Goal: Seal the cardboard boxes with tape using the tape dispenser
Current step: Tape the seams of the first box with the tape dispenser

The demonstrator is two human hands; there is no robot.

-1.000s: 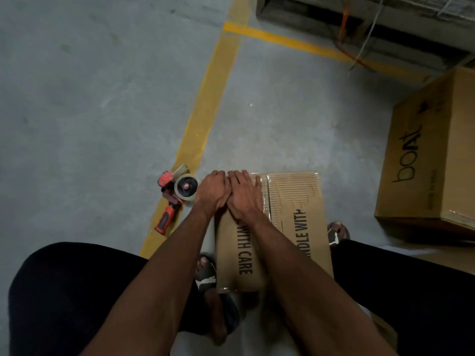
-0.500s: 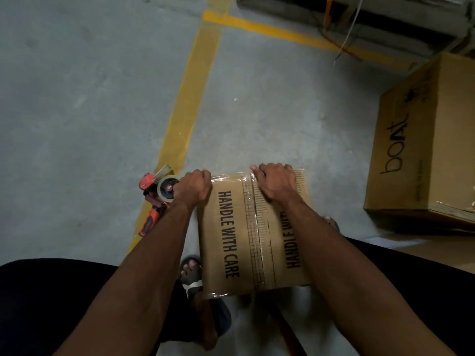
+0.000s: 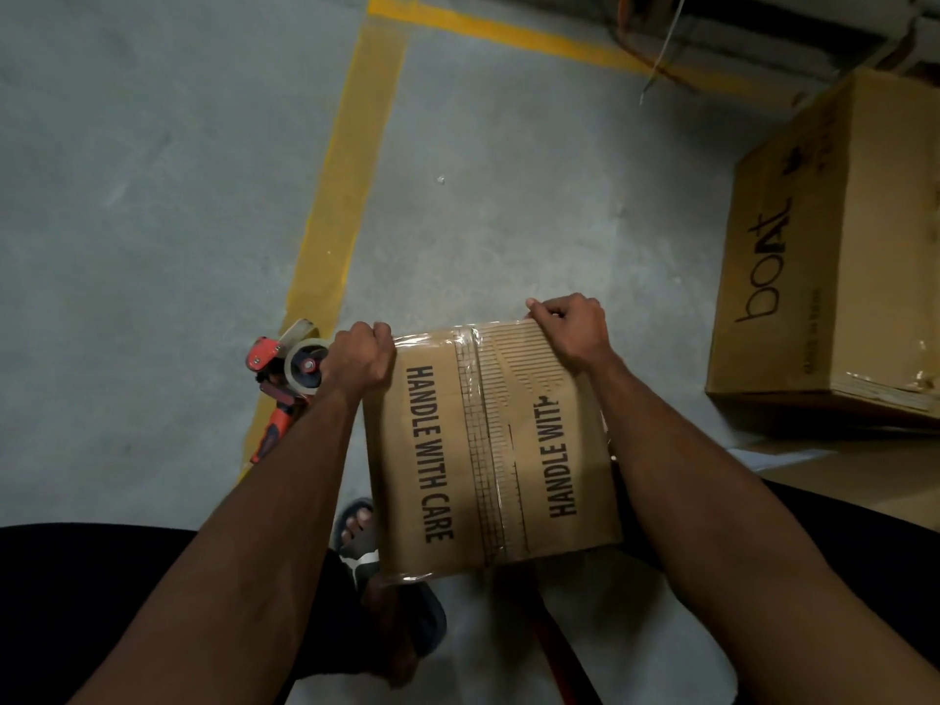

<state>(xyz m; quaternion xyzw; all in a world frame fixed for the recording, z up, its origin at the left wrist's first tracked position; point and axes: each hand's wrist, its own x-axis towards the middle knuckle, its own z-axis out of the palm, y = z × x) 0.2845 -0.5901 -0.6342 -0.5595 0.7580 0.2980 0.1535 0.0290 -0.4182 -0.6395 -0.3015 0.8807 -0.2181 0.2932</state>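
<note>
A small cardboard box (image 3: 442, 450) printed "HANDLE WITH CARE" sits in front of me, its top seam covered by a strip of clear tape (image 3: 488, 440). My left hand (image 3: 358, 356) curls over the box's far left corner. My right hand (image 3: 572, 328) curls over the far right corner, fingers bent around the edge. A red tape dispenser (image 3: 287, 374) with a roll of clear tape lies on the floor just left of my left hand, untouched.
A large "boat" cardboard box (image 3: 834, 256) stands at the right. Yellow floor lines (image 3: 346, 195) run along the concrete. My sandalled foot (image 3: 361, 536) is below the box. A pallet edge and cables (image 3: 712, 22) sit at the top right.
Both hands were together at the middle of the far edge; they have slid apart to the two far corners. The dispenser has stayed on the floor.
</note>
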